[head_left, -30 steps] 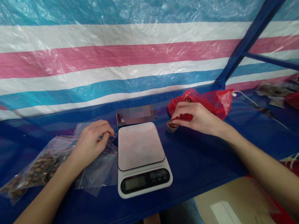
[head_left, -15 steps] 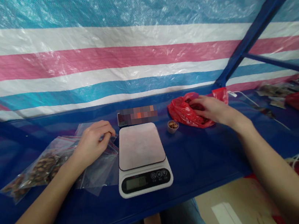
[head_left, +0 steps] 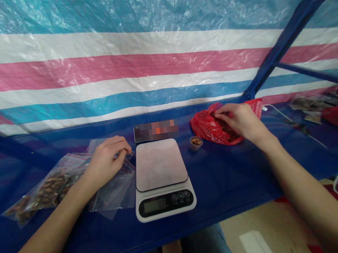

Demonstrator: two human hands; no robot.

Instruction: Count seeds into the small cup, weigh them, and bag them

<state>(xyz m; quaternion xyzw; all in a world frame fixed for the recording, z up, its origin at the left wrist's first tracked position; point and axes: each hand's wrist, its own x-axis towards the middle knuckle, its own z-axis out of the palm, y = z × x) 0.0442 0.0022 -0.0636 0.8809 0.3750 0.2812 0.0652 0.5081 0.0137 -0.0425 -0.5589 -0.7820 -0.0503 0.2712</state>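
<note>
Right hand (head_left: 242, 121) reaches into the red bag (head_left: 211, 128) at far right, fingers apparently pinched on contents; left hand (head_left: 106, 158) clamps empty clear bags (head_left: 115, 192); small cup (head_left: 195, 142) part-filled, scale (head_left: 161, 177) platform bare.

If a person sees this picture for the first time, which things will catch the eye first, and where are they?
The white kitchen scale stands at the middle of the blue table, its platform bare. To its right the right hand reaches into a red plastic bag, with a small cup of brown pieces between bag and scale. To the left the left hand pinches clear zip bags; behind all hangs a striped tarp.
</note>
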